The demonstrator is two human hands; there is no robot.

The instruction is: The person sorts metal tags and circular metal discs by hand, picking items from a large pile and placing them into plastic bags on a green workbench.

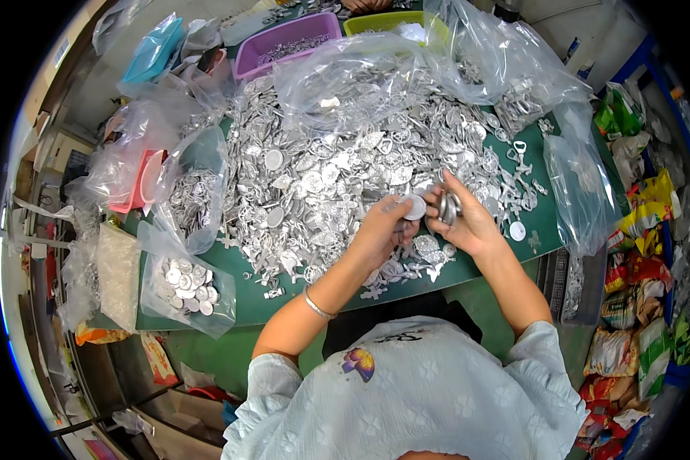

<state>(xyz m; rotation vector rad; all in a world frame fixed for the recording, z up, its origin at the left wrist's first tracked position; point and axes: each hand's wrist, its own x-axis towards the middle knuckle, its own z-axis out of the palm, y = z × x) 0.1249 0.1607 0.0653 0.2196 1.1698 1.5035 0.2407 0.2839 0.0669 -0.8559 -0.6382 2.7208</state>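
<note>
Over the front of a big heap of silver metal charms [322,172], my two hands meet. My left hand [383,228] pinches a flat round silver disc [415,207] between thumb and fingers. Close beside it, my right hand [469,222] is curled around several silver discs [448,208] stacked against its fingers, thumb raised. Crosses, ovals and round pieces lie mixed in the heap just beyond and below both hands. To the left, a clear plastic bag [226,297] lies open with pale round discs [187,287] on it.
A purple bin [243,55] and a yellow-green bin [353,25] stand at the back of the green table [284,308]. Clear bags [586,188] lie at right and across the heap. A red tray [139,180] sits at left. Another person's hands [364,5] show at the far edge.
</note>
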